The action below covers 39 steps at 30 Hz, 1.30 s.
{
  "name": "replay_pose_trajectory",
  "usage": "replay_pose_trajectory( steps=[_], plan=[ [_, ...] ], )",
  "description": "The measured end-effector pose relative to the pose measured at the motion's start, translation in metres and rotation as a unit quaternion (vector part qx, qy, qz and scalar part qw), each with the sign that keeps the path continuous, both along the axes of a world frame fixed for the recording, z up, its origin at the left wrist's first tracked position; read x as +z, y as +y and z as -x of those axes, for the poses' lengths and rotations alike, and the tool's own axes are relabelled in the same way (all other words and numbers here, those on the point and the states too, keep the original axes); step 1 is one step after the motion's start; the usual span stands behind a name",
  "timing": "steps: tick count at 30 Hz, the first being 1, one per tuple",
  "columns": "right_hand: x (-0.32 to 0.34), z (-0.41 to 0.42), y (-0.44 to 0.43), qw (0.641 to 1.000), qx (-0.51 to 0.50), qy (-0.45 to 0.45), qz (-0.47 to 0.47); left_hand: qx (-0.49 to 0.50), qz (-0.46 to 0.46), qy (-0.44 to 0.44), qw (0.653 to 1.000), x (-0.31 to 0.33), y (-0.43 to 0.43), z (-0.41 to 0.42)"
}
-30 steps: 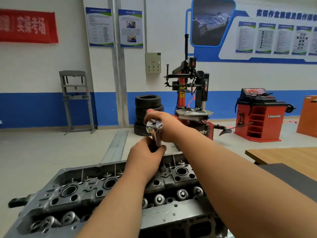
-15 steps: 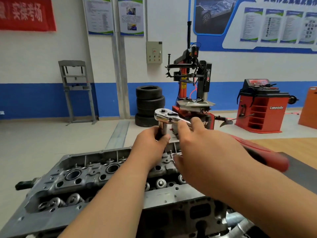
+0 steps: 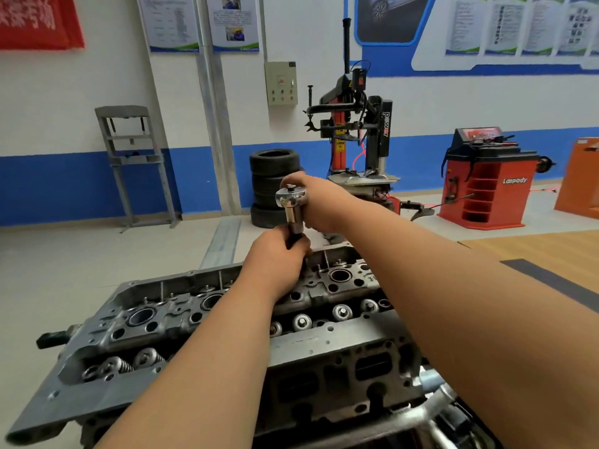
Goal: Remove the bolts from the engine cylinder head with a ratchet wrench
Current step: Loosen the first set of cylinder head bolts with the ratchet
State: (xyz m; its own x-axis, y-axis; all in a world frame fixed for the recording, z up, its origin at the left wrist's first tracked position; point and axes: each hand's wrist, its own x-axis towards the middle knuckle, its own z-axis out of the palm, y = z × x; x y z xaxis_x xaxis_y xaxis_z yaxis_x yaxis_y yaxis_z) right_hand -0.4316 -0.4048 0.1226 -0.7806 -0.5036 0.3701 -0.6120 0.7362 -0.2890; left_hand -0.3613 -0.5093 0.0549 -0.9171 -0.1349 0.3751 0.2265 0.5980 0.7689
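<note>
Since the picture from half a second back, the right hand point(image 3: 316, 200) is moved away from the body and up to the shiny top of the wrench point(image 3: 290, 196). Its red handle is no longer seen.

The wrench top is held by the right hand, with fingers curled round its far side. The handle is hidden behind that hand and arm. The straight metal bar point(image 3: 294, 220) under the wrench top is gripped by the left hand point(image 3: 278, 257), with fingers wrapped tight round its dark lower end. The bar stands almost straight up and is pointed down at the far right part of the engine head point(image 3: 207, 306). The bolt is hidden under the left hand, so how far out it is cannot be told.

To do this step well, the bar should be kept straight up by the left hand, so the bolt is not slipped off. The wrench top should be pressed down a little while the handle is swung. Short, even swings are best. Once the bolt feels loose, it can likely be spun out faster. Knuckles could be bumped on the metal rim if the tool slips.

Round springs point(image 3: 123, 366) are seen along the near side of the engine head. A stack of tyres point(image 3: 274, 186) is seen on the floor behind.
</note>
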Motion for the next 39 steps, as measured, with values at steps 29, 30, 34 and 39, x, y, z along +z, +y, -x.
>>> replay_pose_trajectory(
  steps=[29, 30, 34, 39],
  plan=[
    [0.002, -0.002, 0.011, 0.998, -0.052, -0.038, 0.003, -0.004, -0.040, -0.004, 0.999, -0.001, 0.003, -0.001],
    [0.001, -0.008, 0.017, 0.996, -0.082, -0.025, -0.018, -0.003, -0.046, -0.002, 0.999, -0.001, 0.003, -0.001],
    [-0.005, -0.047, 0.045, 0.971, -0.190, 0.093, -0.110, 0.002, -0.057, 0.002, 0.998, -0.003, 0.005, -0.001],
    [-0.003, -0.092, 0.065, 0.964, -0.172, 0.138, -0.148, -0.006, -0.060, 0.008, 0.998, -0.005, 0.005, 0.000]
  ],
)
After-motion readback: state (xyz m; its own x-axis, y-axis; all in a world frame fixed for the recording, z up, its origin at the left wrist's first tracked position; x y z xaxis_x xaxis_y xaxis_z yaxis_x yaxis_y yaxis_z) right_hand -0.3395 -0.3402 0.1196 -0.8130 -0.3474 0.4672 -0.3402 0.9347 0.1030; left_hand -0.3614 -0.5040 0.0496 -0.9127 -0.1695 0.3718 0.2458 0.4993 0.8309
